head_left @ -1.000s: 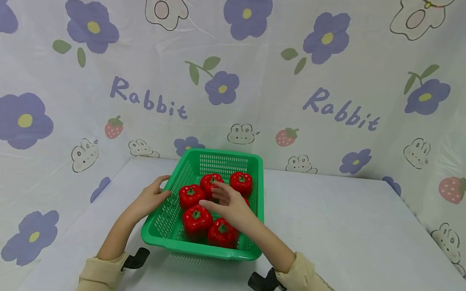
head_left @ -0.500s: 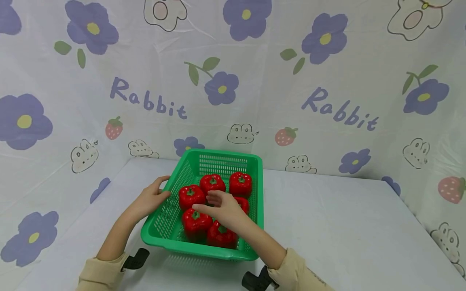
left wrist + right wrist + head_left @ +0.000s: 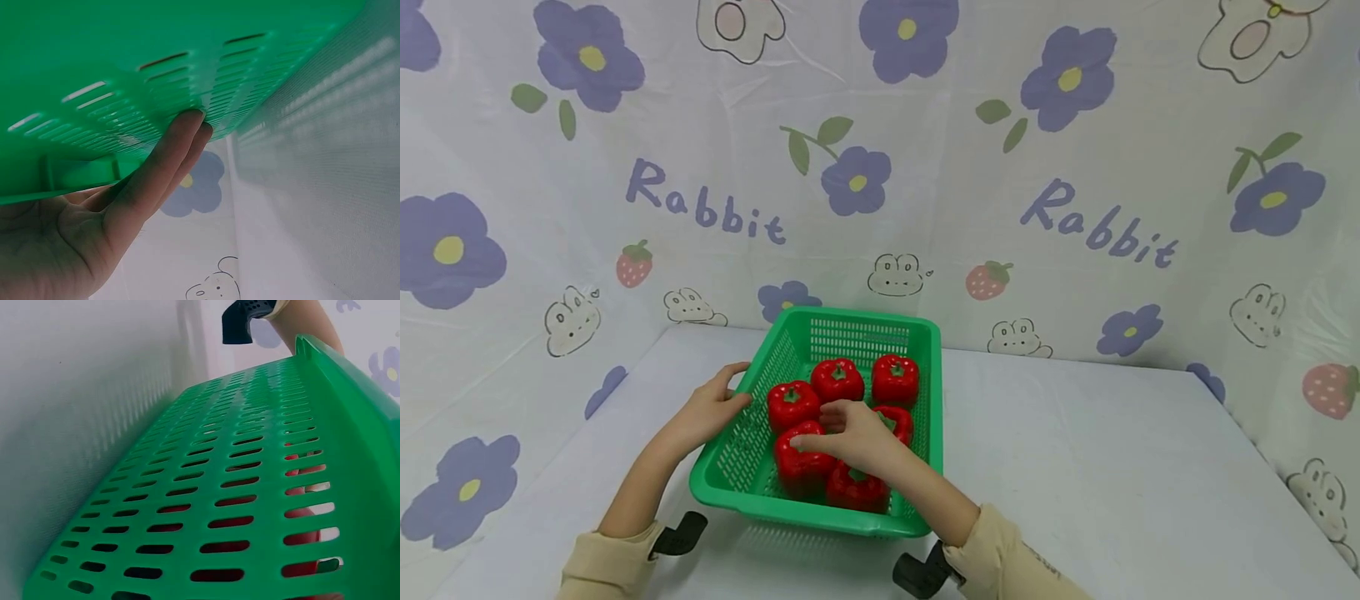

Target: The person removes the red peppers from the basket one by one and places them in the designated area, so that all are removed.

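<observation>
A green plastic basket with slotted walls stands on the table, holding several red bell peppers. My left hand rests against the basket's left side from outside; in the left wrist view its straight fingers touch the slotted wall. Inside the basket, my right hand is over the front-left pepper, thumb and fingers spread apart around its top. It partly covers the front-right pepper. Contact with the pepper cannot be made out. In the right wrist view the basket wall hides the right hand's fingers.
Other peppers sit farther back: the left one, the middle one, the back-right one and a right one partly behind the hand. The white table stretches right. A patterned curtain hangs behind.
My right hand has moved left and down, from above the middle of the basket to the front-left pepper. My left hand and the basket have stayed in place.
</observation>
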The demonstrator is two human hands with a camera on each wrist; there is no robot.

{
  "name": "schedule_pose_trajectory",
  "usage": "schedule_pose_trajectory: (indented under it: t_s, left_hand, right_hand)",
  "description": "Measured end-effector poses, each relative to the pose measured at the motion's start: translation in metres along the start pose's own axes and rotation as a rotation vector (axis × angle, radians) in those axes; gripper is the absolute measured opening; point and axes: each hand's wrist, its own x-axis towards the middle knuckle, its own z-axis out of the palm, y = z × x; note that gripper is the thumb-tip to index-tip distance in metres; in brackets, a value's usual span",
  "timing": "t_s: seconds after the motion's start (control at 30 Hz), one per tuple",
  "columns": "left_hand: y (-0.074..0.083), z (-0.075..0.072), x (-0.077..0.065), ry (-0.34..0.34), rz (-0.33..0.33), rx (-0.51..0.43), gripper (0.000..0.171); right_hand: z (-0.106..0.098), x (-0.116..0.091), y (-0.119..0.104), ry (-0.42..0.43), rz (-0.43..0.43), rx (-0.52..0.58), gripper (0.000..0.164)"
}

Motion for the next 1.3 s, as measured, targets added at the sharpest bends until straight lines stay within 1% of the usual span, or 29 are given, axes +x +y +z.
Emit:
schedule_pose_trajectory:
  t_s: [0.23,0.47,0.57,0.7,1.03,1.3]
  left_hand:
    - [0.0,0.0,-0.001,-0.002,0.001,-0.004,0.06]
    - [0.001,-0.001,-0.001,-0.014,-0.002,-0.007,0.06]
    - [0.001,-0.001,-0.001,-0.018,-0.001,-0.004,0.06]
    - [0.0,-0.001,-0.001,-0.022,0.002,-0.001,0.06]
    - [0.001,-0.002,-0.002,-0.012,0.006,0.005,0.06]
    - [0.002,0.0,-0.001,-0.007,0.007,0.005,0.06]
  right_hand:
    - [0.005,0.003,-0.004,-0.009,0.024,-0.06,0.072]
    - [0.012,0.004,-0.009,-0.026,-0.006,-0.156,0.078]
    - [0.015,0.003,-0.012,-0.042,0.0,-0.163,0.08]
    - [0.018,0.002,-0.014,-0.043,-0.004,-0.178,0.08]
    - [0.023,0.0,-0.014,-0.004,-0.048,-0.2,0.076]
    - [0.021,0.002,-0.011,0.029,-0.056,-0.179,0.073]
